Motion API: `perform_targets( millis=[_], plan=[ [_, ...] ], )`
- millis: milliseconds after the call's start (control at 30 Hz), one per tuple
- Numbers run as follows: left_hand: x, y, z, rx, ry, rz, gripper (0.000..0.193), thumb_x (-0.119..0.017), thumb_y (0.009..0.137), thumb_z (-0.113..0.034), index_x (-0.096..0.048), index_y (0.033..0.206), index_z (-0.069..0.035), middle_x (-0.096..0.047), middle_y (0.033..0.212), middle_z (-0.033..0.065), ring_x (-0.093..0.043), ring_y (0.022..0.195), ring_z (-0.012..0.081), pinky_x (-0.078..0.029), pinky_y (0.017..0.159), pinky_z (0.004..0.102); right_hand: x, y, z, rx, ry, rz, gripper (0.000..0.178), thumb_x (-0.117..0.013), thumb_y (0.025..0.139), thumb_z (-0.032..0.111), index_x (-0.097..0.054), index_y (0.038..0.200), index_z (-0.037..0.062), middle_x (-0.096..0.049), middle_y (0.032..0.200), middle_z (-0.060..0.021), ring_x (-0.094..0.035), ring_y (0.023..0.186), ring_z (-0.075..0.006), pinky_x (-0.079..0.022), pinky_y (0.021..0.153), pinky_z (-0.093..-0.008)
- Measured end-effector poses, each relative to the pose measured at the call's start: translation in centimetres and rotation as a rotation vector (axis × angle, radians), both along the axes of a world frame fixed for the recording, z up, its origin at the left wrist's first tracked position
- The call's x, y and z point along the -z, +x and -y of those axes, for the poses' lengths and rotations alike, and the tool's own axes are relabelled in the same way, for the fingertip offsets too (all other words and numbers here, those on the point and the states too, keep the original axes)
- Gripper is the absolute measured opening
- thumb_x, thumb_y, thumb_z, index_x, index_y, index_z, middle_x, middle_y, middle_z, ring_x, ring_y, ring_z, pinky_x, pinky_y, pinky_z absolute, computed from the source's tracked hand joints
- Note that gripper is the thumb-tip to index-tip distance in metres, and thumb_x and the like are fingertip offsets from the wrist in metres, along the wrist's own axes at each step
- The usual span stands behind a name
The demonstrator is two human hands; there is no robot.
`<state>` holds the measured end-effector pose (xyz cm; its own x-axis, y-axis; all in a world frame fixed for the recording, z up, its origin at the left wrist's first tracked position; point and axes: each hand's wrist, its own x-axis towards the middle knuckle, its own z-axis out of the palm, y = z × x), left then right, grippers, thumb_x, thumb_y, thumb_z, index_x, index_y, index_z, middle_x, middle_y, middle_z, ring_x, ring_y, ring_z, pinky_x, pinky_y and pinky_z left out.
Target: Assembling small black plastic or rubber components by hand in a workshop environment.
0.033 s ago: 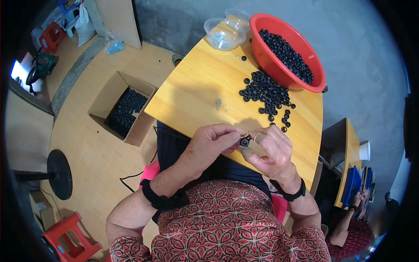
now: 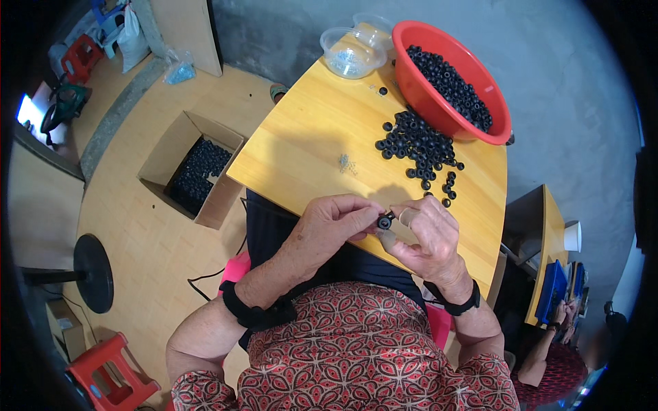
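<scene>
A small round black part (image 2: 385,222) with a ringed end is held just over the near edge of the yellow table (image 2: 301,147). My right hand (image 2: 428,236) grips it between thumb and fingers. From the other side, my left hand (image 2: 340,222) is closed in a pinch right against the part; whatever lies between its fingertips is too small to make out. Beyond my hands, a small scatter of tiny clear or silvery pieces (image 2: 347,164) lies on the tabletop. A loose pile of similar black parts (image 2: 418,144) spreads to the right of it.
At the table's far right stands a red basin (image 2: 499,113) full of black parts, beside clear plastic bowls (image 2: 329,51) with small pieces. A cardboard box (image 2: 223,198) of black parts sits on the floor to the left. Another person (image 2: 548,363) works at the right.
</scene>
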<state>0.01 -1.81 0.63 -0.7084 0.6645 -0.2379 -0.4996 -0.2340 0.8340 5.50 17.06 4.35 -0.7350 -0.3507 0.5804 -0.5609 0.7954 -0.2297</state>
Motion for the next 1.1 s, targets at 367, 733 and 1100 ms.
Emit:
perform_targets(
  millis=[367, 733, 1100],
  plan=[
    [0.6, 0.3, -0.2, -0.014, -0.038, -0.119, 0.02, -0.07, 0.089, -0.011, -0.07, 0.107, -0.002, -0.069, 0.095, 0.0013, -0.063, 0.088, 0.008, -0.051, 0.081, 0.0231, -0.6, -0.2, 0.1, -0.03, 0.057, 0.075, 0.038, -0.082, 0.06, 0.01, -0.063, 0.092, -0.0002, -0.061, 0.084, -0.0124, -0.061, 0.074, -0.0286, -0.05, 0.065, -0.0371],
    [0.6, 0.6, -0.5, 0.025, -0.133, -0.219, 0.024, -0.067, 0.092, -0.013, -0.068, 0.11, 0.002, -0.069, 0.097, 0.0008, -0.06, 0.09, 0.0058, -0.05, 0.081, 0.022, -1.1, -0.2, -0.4, -0.006, 0.198, 0.073, 0.033, -0.075, 0.063, 0.012, -0.062, 0.09, 0.0013, -0.057, 0.086, -0.0113, -0.06, 0.074, -0.028, -0.05, 0.067, -0.0379],
    [0.6, 0.7, -0.3, 0.062, -0.311, -0.374, 0.019, -0.065, 0.091, -0.009, -0.069, 0.106, 0.002, -0.068, 0.09, -0.0003, -0.059, 0.083, 0.005, -0.049, 0.075, 0.0227, -1.0, -0.6, -0.4, -0.147, 0.248, 0.075, 0.033, -0.075, 0.062, 0.015, -0.06, 0.087, 0.0005, -0.05, 0.075, -0.0091, -0.056, 0.067, -0.0258, -0.049, 0.061, -0.0367]
  ],
)
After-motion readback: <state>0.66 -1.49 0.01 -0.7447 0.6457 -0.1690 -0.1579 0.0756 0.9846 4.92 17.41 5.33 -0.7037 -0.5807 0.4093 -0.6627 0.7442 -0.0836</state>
